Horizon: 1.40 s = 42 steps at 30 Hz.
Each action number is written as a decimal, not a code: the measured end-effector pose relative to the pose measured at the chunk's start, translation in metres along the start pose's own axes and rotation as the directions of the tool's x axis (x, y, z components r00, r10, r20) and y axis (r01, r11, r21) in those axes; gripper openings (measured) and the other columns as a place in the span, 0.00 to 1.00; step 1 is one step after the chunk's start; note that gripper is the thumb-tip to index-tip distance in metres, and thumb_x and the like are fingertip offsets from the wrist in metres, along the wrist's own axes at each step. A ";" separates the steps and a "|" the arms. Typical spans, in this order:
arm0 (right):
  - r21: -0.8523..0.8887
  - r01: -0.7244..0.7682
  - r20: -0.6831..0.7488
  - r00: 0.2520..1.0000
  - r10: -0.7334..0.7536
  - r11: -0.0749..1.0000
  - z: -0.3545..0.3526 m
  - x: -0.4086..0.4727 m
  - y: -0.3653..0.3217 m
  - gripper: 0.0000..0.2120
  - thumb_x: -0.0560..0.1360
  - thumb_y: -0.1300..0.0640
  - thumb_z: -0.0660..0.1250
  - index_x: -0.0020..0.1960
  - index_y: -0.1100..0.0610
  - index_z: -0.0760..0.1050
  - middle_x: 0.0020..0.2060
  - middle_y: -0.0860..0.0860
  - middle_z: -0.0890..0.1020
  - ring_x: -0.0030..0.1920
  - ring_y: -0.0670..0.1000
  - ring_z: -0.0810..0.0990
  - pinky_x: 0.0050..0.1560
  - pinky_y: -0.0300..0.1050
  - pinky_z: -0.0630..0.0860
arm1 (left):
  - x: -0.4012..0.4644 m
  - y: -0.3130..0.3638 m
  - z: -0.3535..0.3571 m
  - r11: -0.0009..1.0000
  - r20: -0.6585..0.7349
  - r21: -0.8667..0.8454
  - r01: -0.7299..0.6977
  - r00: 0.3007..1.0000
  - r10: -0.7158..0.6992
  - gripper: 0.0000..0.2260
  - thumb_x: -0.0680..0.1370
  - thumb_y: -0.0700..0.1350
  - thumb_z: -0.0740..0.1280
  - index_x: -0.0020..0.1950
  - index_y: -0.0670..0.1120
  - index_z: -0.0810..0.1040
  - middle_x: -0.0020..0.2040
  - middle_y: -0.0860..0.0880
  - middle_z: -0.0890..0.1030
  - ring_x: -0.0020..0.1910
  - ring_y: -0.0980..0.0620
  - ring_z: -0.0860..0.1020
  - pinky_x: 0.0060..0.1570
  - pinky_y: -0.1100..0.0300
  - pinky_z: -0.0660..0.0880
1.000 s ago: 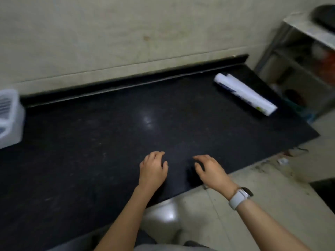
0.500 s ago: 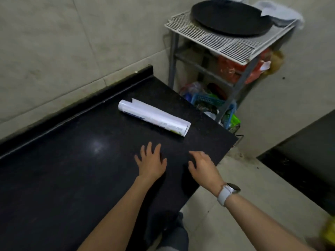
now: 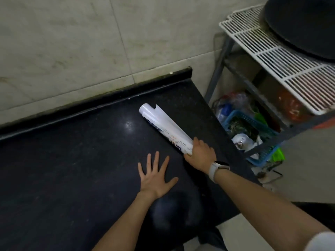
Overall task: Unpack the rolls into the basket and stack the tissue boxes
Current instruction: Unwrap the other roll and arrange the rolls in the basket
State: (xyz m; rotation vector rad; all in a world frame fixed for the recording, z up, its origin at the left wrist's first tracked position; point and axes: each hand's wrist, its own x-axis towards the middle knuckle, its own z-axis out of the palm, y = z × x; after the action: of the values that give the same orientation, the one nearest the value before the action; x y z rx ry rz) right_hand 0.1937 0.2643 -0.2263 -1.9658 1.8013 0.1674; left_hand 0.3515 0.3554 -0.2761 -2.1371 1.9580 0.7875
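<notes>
Dark countertop [image 3: 72, 160] now fills my view up to its 3 o'clock edge. Half a second ago both hands lay flat; now my right hand [image 3: 201, 154] is closed around the near end of the white roll [image 3: 163, 127], while my left hand [image 3: 154, 176] rests spread and empty at 6 o'clock. I judge unpacking starts now.

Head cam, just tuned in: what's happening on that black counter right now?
A person stands at the black counter. Their right hand is closed around the near end of a long white rolled pack, which lies diagonally on the counter near its right edge. The left hand is spread flat on the counter beside it, holding nothing. To the right stands a wire rack with a dark pan on top. No basket for the rolls and no tissue boxes are in view.
</notes>
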 end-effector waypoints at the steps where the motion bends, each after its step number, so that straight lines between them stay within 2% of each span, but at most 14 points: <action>1: 0.006 0.039 -0.017 0.999 -0.039 0.999 0.000 0.000 0.000 0.29 0.72 0.47 0.63 0.66 0.61 0.61 0.62 0.60 0.72 0.60 0.60 0.71 0.57 0.54 0.69 | -0.001 0.002 -0.003 0.999 0.006 -0.033 0.016 1.000 -0.016 0.36 0.71 0.69 0.53 0.72 0.62 0.37 0.72 0.55 0.29 0.71 0.50 0.27 0.64 0.41 0.25; 3: 0.107 0.103 -0.028 0.995 -0.100 0.989 0.001 -0.005 0.000 0.24 0.72 0.49 0.64 0.61 0.62 0.65 0.58 0.60 0.73 0.57 0.60 0.73 0.53 0.52 0.72 | -0.003 0.008 -0.012 0.980 0.000 -0.185 0.080 0.997 -0.081 0.31 0.75 0.61 0.58 0.74 0.58 0.48 0.76 0.54 0.38 0.74 0.50 0.35 0.69 0.43 0.31; 5: 0.262 0.145 0.002 0.988 -0.151 0.954 0.004 -0.015 0.000 0.22 0.72 0.50 0.65 0.59 0.63 0.66 0.58 0.60 0.73 0.57 0.61 0.74 0.52 0.52 0.73 | -0.014 0.018 -0.023 0.847 -0.063 -0.508 0.158 0.974 -0.219 0.23 0.77 0.53 0.61 0.71 0.50 0.63 0.77 0.49 0.55 0.75 0.51 0.50 0.73 0.52 0.45; 8: 0.381 0.256 0.068 0.951 -0.303 0.888 0.009 -0.038 0.002 0.22 0.71 0.50 0.66 0.59 0.61 0.66 0.58 0.59 0.72 0.57 0.59 0.74 0.52 0.48 0.72 | -0.056 0.029 -0.035 0.258 -0.005 -0.956 0.140 0.870 -0.494 0.15 0.78 0.48 0.62 0.64 0.44 0.73 0.65 0.45 0.75 0.60 0.54 0.73 0.57 0.66 0.67; 10: 0.432 0.351 0.095 0.898 -0.429 0.831 0.011 -0.058 0.000 0.23 0.70 0.50 0.67 0.60 0.58 0.65 0.56 0.55 0.72 0.55 0.56 0.75 0.51 0.47 0.72 | -0.093 0.032 -0.032 -0.015 0.063 -0.998 0.067 0.817 -0.574 0.15 0.78 0.51 0.62 0.62 0.47 0.72 0.60 0.48 0.77 0.54 0.55 0.76 0.50 0.62 0.71; 14: 0.457 0.601 0.124 0.686 -0.716 0.655 0.019 -0.107 -0.026 0.24 0.68 0.51 0.69 0.61 0.55 0.66 0.50 0.51 0.72 0.50 0.52 0.76 0.49 0.47 0.74 | -0.160 0.029 -0.022 -0.245 0.009 -0.949 -0.201 0.756 -0.655 0.27 0.69 0.60 0.65 0.65 0.53 0.65 0.59 0.51 0.78 0.57 0.52 0.78 0.58 0.54 0.72; 20: 0.381 0.856 0.269 0.260 -0.927 0.351 0.055 -0.187 -0.082 0.24 0.69 0.48 0.66 0.61 0.50 0.64 0.49 0.47 0.69 0.51 0.49 0.73 0.48 0.42 0.70 | -0.265 0.005 -0.001 -0.260 -0.041 -0.755 -0.601 0.440 -0.897 0.20 0.72 0.51 0.67 0.60 0.43 0.70 0.51 0.43 0.78 0.52 0.46 0.77 0.52 0.53 0.75; 24: 0.361 0.897 0.442 0.076 -0.894 0.255 0.091 -0.238 -0.122 0.25 0.69 0.45 0.65 0.63 0.50 0.63 0.52 0.47 0.69 0.52 0.50 0.74 0.47 0.42 0.71 | -0.335 -0.021 0.037 -0.249 0.066 -0.714 -0.654 0.292 -0.954 0.08 0.77 0.45 0.64 0.55 0.45 0.71 0.45 0.45 0.77 0.45 0.50 0.77 0.43 0.58 0.76; 28: 0.320 0.931 0.520 -0.019 -0.854 0.174 0.145 -0.293 -0.171 0.26 0.69 0.46 0.65 0.64 0.50 0.62 0.55 0.48 0.71 0.52 0.52 0.75 0.46 0.42 0.69 | -0.407 -0.058 0.079 -0.281 0.185 -0.714 -0.642 0.214 -0.959 0.06 0.77 0.46 0.64 0.52 0.47 0.74 0.42 0.49 0.81 0.38 0.56 0.80 0.36 0.65 0.78; 31: 0.427 0.893 0.606 -0.163 -0.778 0.145 0.190 -0.345 -0.215 0.24 0.72 0.49 0.65 0.65 0.52 0.64 0.55 0.49 0.71 0.53 0.47 0.73 0.49 0.38 0.66 | -0.473 -0.090 0.108 -0.223 0.218 -0.766 -0.603 0.084 -0.972 0.04 0.76 0.44 0.66 0.49 0.47 0.76 0.45 0.48 0.82 0.38 0.58 0.82 0.35 0.67 0.78; 33: 0.501 0.842 0.633 -0.200 -0.748 0.199 0.215 -0.383 -0.246 0.22 0.73 0.53 0.66 0.65 0.55 0.66 0.57 0.53 0.74 0.52 0.47 0.72 0.53 0.37 0.67 | -0.518 -0.110 0.121 -0.135 0.189 -0.834 -0.534 -0.046 -0.981 0.05 0.74 0.42 0.69 0.47 0.49 0.75 0.45 0.50 0.82 0.37 0.62 0.81 0.34 0.70 0.76; 36: 0.610 0.696 0.603 -0.096 -0.792 0.379 0.238 -0.433 -0.293 0.19 0.75 0.60 0.65 0.64 0.58 0.68 0.59 0.59 0.76 0.53 0.49 0.74 0.57 0.39 0.70 | -0.579 -0.139 0.135 -0.042 0.088 -0.965 -0.261 -0.165 -0.982 0.13 0.70 0.42 0.73 0.46 0.54 0.72 0.45 0.56 0.80 0.40 0.62 0.79 0.38 0.73 0.73; 39: 0.751 0.555 0.475 -0.079 -0.877 0.357 0.243 -0.467 -0.346 0.19 0.75 0.65 0.63 0.63 0.54 0.67 0.57 0.57 0.76 0.52 0.49 0.75 0.52 0.33 0.73 | -0.620 -0.173 0.149 0.026 -0.046 -0.987 0.160 -0.119 -0.992 0.17 0.67 0.46 0.73 0.51 0.57 0.72 0.47 0.54 0.77 0.45 0.57 0.74 0.41 0.66 0.68; 42: 0.856 0.455 0.349 -0.154 -0.924 0.247 0.246 -0.486 -0.398 0.23 0.74 0.73 0.61 0.61 0.51 0.65 0.57 0.50 0.74 0.53 0.47 0.75 0.60 0.47 0.71 | -0.639 -0.214 0.155 0.032 -0.040 -0.928 0.372 -0.014 -0.999 0.24 0.65 0.51 0.70 0.59 0.61 0.69 0.52 0.54 0.75 0.51 0.54 0.74 0.47 0.59 0.71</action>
State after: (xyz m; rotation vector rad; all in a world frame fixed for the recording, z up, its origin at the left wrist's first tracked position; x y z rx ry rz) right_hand 0.5673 0.8205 -0.1523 -1.6252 -0.2507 0.2550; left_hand 0.5019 1.0209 -0.1662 -3.8132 -0.4141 0.2908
